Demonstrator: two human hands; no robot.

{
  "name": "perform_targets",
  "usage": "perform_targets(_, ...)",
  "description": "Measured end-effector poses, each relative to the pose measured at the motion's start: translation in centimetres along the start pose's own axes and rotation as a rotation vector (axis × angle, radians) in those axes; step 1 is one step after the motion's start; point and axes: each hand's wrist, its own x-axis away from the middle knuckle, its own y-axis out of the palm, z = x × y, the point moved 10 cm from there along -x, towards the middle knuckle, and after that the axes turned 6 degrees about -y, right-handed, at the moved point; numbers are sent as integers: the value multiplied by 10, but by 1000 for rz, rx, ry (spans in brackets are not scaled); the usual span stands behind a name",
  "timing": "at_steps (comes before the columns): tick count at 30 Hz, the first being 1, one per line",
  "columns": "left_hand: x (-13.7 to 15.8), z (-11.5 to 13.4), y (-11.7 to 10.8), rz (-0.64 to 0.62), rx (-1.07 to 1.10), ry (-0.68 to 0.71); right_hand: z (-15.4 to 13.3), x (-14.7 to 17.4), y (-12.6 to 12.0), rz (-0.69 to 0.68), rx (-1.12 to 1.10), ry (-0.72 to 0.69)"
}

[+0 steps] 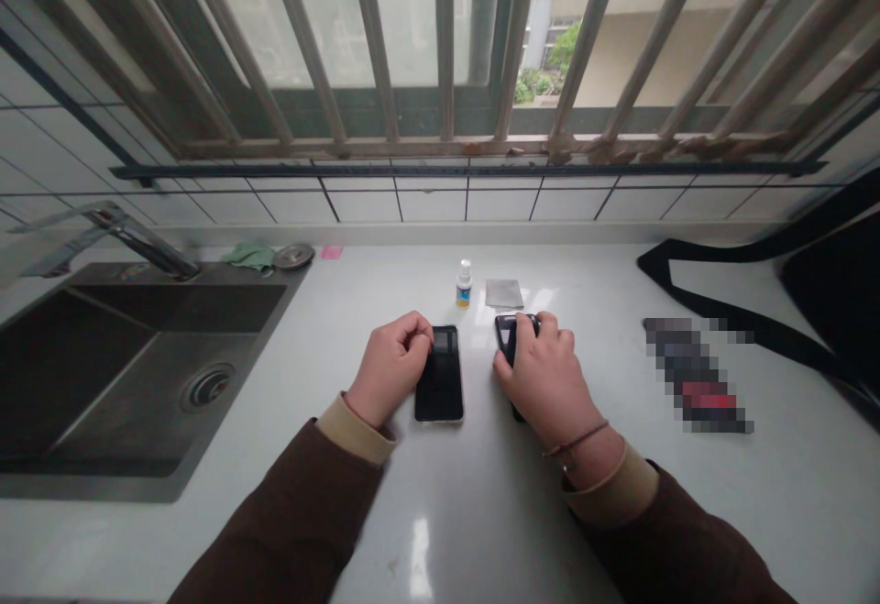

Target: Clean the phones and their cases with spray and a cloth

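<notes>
Two phones are lying side by side on the white worktop [481, 512], screens dark. The left hand [390, 367] is curling loosely, fingertips touching the top left edge of the left phone [440, 375], which is lying flat and fully in view. The right hand [546, 373] is covering most of the right phone [510, 334], fingers bent over it and pressing or gripping it against the worktop; only its upper end is showing. Just beyond the phones a small dropper bottle [464, 283] is standing upright, and a grey cloth square [504, 293] is lying just beside it. A dark sink [137, 375] with a tap [130, 237] is sitting well to the left; a black strap [721, 311] is trailing at the right. Judging by bottle and cloth, the step in hand is looking like steadying both phones ahead of a screen clean. The next move is likely calling for freeing one hand to reach the bottle or cloth while the other is pinning a phone flat.
</notes>
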Motion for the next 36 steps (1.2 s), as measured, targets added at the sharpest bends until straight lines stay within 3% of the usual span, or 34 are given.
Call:
perform_targets(5,-1,-1,-7,35,-39,20,4,4,-2,53,-10,-13)
perform_targets(10,-3,2,-15,78,-125,36,-25,12,-18,202,-174,-291)
perform_targets(15,-6,4,-11,112,-290,116,-61,28,-2,34,-215,-561)
perform_targets(20,-6,-9,6,75,-539,95,-67,31,16,-90,-181,-550)
perform_targets(26,-6,-14,7,86,-565,33,-65,29,20,-110,-176,-531)
perform_targets(29,-9,-12,-4,147,-460,33,-65,29,21,-111,-180,-530)
perform_targets(32,-8,-6,-16,189,-159,50,-66,30,20,-107,-183,-536)
perform_targets(36,-3,-8,-9,62,341,-75,-69,31,16,-107,-183,-546)
